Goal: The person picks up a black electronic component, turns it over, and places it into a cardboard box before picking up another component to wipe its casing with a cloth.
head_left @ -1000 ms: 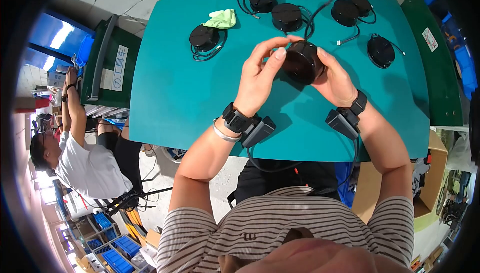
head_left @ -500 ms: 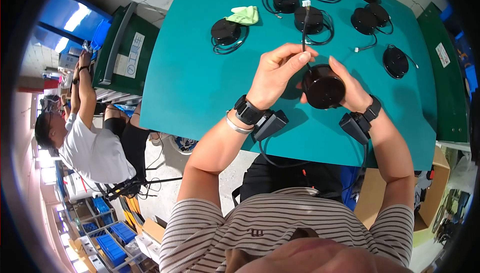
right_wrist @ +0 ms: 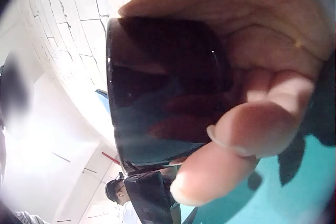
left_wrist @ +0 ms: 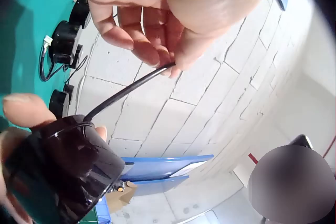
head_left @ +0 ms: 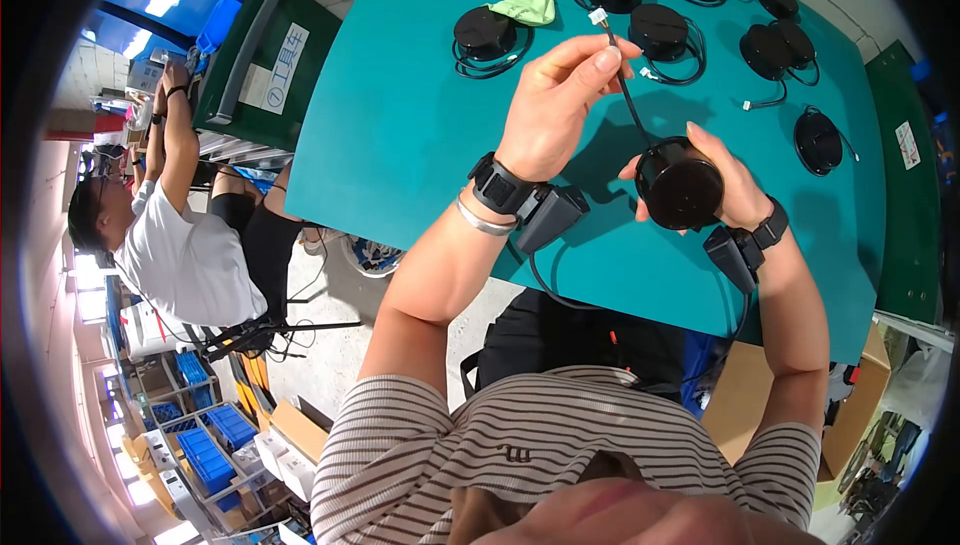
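Observation:
My right hand (head_left: 742,193) grips a glossy black round device (head_left: 682,185) raised over the teal table, fingers curled around its side. In the right wrist view the device's smooth dark wall (right_wrist: 163,92) lies against the palm. A black cable (head_left: 629,100) runs from the device's edge up to my left hand (head_left: 552,110), which pinches it between thumb and fingers. The white plug (head_left: 598,17) on the cable's end sticks out past those fingertips. In the left wrist view the cable (left_wrist: 123,94) stretches fairly straight between the hands.
Several similar black devices with cables lie along the far side of the teal table (head_left: 400,165). A light green cloth (head_left: 526,5) touches one device (head_left: 484,33). Green cabinets (head_left: 265,55) flank the table. A seated person (head_left: 190,255) works at the left.
My left hand has shifted from beside the device to the cable and drawn it outward near the plug. The right hand still holds the device, now tilted. The head view has swung left.

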Available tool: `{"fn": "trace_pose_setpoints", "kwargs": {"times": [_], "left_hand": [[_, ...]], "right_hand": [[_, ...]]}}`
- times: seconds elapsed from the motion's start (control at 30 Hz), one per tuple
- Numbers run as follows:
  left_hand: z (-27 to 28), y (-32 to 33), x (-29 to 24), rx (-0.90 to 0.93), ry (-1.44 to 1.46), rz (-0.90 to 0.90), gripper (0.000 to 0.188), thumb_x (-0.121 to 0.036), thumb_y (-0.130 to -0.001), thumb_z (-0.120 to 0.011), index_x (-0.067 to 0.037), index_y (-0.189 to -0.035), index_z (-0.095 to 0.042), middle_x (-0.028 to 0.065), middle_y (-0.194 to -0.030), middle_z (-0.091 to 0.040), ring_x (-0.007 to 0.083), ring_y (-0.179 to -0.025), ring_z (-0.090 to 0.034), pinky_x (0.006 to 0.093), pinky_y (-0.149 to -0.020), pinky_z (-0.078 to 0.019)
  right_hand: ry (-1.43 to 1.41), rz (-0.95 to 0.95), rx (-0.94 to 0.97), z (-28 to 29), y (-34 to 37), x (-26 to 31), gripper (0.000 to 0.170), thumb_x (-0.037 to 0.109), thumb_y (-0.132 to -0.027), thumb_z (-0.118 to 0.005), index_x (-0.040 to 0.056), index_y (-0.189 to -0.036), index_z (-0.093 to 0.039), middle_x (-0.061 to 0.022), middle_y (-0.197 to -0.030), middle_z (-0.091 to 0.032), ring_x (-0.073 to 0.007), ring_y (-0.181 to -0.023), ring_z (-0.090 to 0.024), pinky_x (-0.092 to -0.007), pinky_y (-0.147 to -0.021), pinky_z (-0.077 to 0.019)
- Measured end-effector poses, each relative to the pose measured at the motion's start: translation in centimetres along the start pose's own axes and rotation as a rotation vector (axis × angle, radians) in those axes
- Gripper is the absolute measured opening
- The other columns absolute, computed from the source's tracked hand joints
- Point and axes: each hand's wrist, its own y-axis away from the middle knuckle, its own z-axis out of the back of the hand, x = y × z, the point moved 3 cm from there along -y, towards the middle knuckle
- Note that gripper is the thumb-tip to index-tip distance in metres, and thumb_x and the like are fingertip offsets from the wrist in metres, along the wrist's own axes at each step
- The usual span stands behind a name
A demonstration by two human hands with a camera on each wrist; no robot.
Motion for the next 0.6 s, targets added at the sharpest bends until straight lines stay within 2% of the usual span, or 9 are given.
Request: {"fn": "trace_pose_setpoints", "kwargs": {"times": [0.17,0.4,0.6], "left_hand": [[0.12,-0.18,0.13,-0.019,0.081,0.018,0.024,-0.019,-0.099,-0.059,-0.001,-0.114,-0.064,0.0023,-0.096,-0.06,0.012,-0.091,-0.054,0.0293,-0.083,-0.0457],[0.25,-0.2,0.24,-0.056,0.161,0.036,0.024,-0.019,-0.099,-0.057,-0.002,-0.116,-0.062,0.0023,-0.096,-0.06,0.0118,-0.091,-0.054,0.0295,-0.082,-0.0467],[0.34,-0.26,0.15,-0.043,0.17,0.014,0.016,-0.018,-0.098,-0.059,-0.005,-0.107,-0.062,0.0014,-0.098,-0.06,0.0121,-0.09,-0.055,0.03,-0.082,-0.0462]], "right_hand": [[-0.007,-0.03,-0.016,0.01,0.09,0.19,0.083,0.062,-0.098,-0.018,-0.0059,-0.113,-0.064,-0.0129,-0.078,-0.071,-0.0138,-0.06,-0.064,-0.0245,-0.048,-0.0488],[-0.007,-0.009,0.018,0.39,-0.02,-0.03,0.082,0.06,-0.099,-0.019,-0.0072,-0.111,-0.064,-0.014,-0.077,-0.071,-0.0147,-0.058,-0.064,-0.0251,-0.047,-0.0485],[-0.027,-0.003,-0.001,0.03,0.01,0.42,0.081,0.059,-0.1,-0.019,-0.008,-0.11,-0.064,-0.0147,-0.076,-0.07,-0.015,-0.057,-0.063,-0.0254,-0.047,-0.0484]]}}
